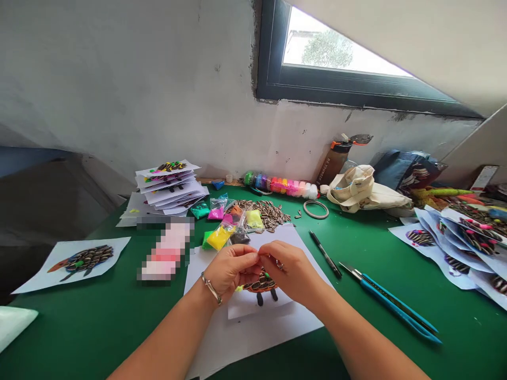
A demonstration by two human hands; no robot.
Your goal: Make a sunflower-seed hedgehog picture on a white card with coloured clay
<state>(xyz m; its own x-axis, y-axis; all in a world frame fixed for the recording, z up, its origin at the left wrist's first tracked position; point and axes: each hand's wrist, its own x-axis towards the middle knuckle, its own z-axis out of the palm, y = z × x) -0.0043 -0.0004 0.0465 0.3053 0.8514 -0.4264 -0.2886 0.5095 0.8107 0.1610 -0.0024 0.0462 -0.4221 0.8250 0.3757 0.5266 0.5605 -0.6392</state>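
Note:
My left hand [233, 269], with a silver bracelet at the wrist, and my right hand [287, 269] meet at their fingertips above a small sheet. Both are closed in a pinch; whatever lies between the fingertips is too small to make out. Under them, partly hidden, is a bird picture [259, 286] made of striped seeds with an orange edge, a green spot and two dark legs. It rests on larger white paper [253, 343]. Just behind are clay packets, including a yellow packet [221, 237] and a black one [240, 236], beside a pile of sunflower seeds [273, 212].
Right of the paper lie a black pen [325, 254] and blue-handled tweezers [396, 303]. Finished pictures are stacked at the back left [170, 192] and right [463, 248]. Tape ring [316, 209], bottle [335, 161] and cloth bag [364, 192] stand along the back.

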